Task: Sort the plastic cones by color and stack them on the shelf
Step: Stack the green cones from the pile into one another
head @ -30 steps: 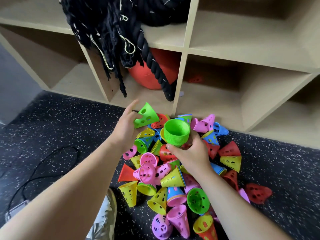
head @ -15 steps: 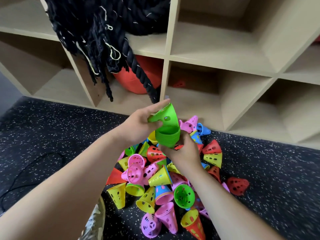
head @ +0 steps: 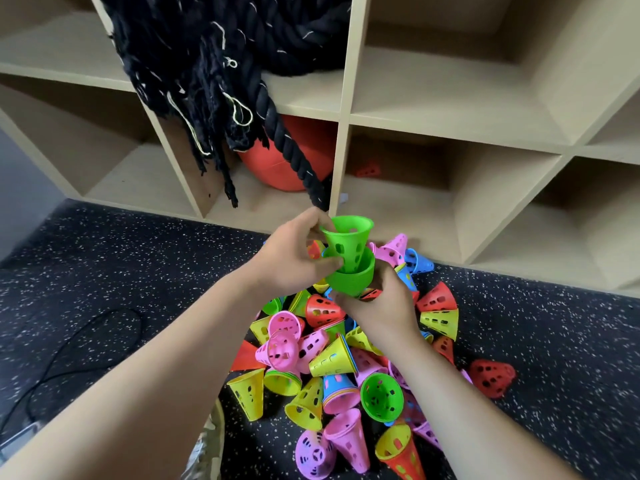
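The left hand [head: 287,261] pinched a green cone [head: 346,242], half inside the green stack [head: 351,282] gripped by the right hand [head: 377,306]. Pushed crooked, it might jam or fall

This looks like a gym equipment store: speckled black rubber flooring [head: 138,265], a thick battle rope [head: 287,147] spilling from wooden cubby shelving [head: 343,98], a red exercise ball [head: 266,171], and perforated plastic training cones [head: 332,358] heaped on the floor.
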